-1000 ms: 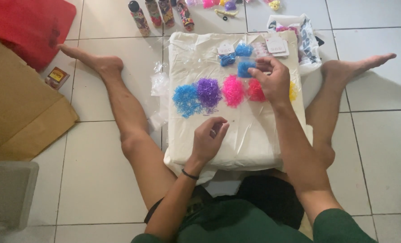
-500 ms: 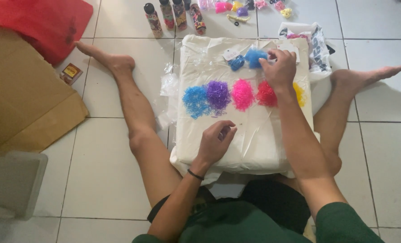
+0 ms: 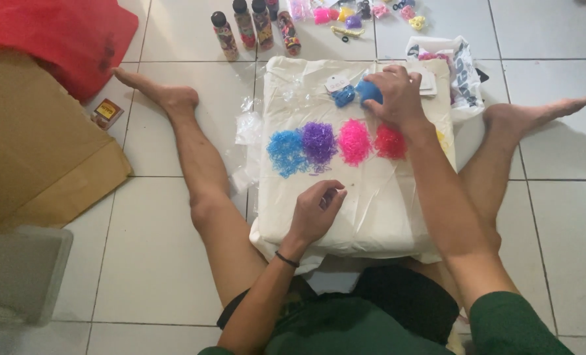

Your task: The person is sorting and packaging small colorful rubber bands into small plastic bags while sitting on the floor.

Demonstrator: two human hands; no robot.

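The right hand (image 3: 398,98) is closed around a blue bundle (image 3: 370,91) at the far end of the white wrapped cushion (image 3: 372,217), which serves here as the table. The left hand (image 3: 316,210) rests on the near half of the cushion with fingers curled; whether it pinches anything cannot be told.

Position of the worked material, relative to the cushion:
- Across its middle, in a row: a light blue pile (image 3: 286,152), a purple pile (image 3: 319,141), a pink pile (image 3: 354,141) and a red-pink pile (image 3: 390,141). Neighbouring piles touch or nearly touch.
- A yellow patch (image 3: 441,137) shows just beyond the right forearm (mostly hidden).
- A second small blue bundle (image 3: 343,97) lies just beside the held one.

Hazards, as judged:
1. The right forearm passes directly over the red-pink pile; lowering it would likely drag pieces into the yellow patch or the pink pile.
2. The plastic covering is wrinkled and soft; pressure from the left hand may tilt the surface and let loose pieces slide.
3. The yellow patch sits near the cushion's right edge and could spill to the tiled floor (image 3: 155,263).

Clearance: the near half of the cushion is bare. Beyond its far edge stand four bottles (image 3: 253,26) and small coloured items (image 3: 365,13). Left of it lie cardboard (image 3: 36,144) and a red cloth (image 3: 49,33).
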